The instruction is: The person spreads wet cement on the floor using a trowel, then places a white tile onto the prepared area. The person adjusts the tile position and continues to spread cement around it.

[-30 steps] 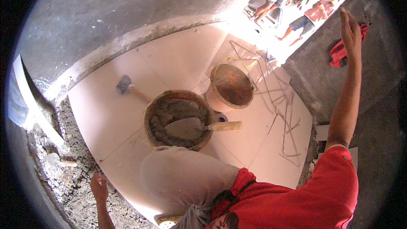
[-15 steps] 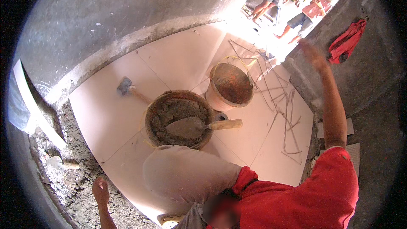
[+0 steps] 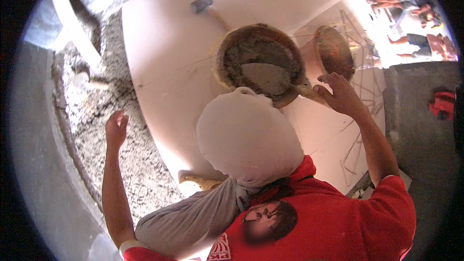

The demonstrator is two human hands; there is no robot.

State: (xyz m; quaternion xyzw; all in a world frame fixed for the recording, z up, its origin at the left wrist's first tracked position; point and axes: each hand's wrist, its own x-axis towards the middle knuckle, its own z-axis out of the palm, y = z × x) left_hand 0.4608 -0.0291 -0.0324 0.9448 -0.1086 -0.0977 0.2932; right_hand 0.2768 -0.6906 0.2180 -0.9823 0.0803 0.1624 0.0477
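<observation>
My right hand point(image 3: 340, 95) is beside the wooden handle of a trowel point(image 3: 266, 77), its fingers apart and not wrapped round the handle. The trowel's blade lies on grey mortar inside a round bucket point(image 3: 223, 60), and its handle sticks out over the rim to the right. My left hand point(image 3: 116, 129) hangs above rough, lumpy mortar point(image 3: 137, 164) at the left, holding nothing, with thumb and fingers apart. A smaller trowel point(image 3: 96, 85) with a short wooden handle lies on that rough strip, beyond the left hand.
A second bucket point(image 3: 333, 53) stands right of the mortar bucket. Bent metal rods point(image 3: 360, 135) lie on the tiles farther right. A dark-headed mallet point(image 3: 202, 5) rests at the back. A pale strip point(image 3: 72, 19) leans at left. Other people point(image 3: 411, 19) are by the doorway.
My right hand has come down from the raised position by the wall to the trowel handle. My left hand has moved slightly forward. The whole view has swung, shifting the buckets up and right.
</observation>
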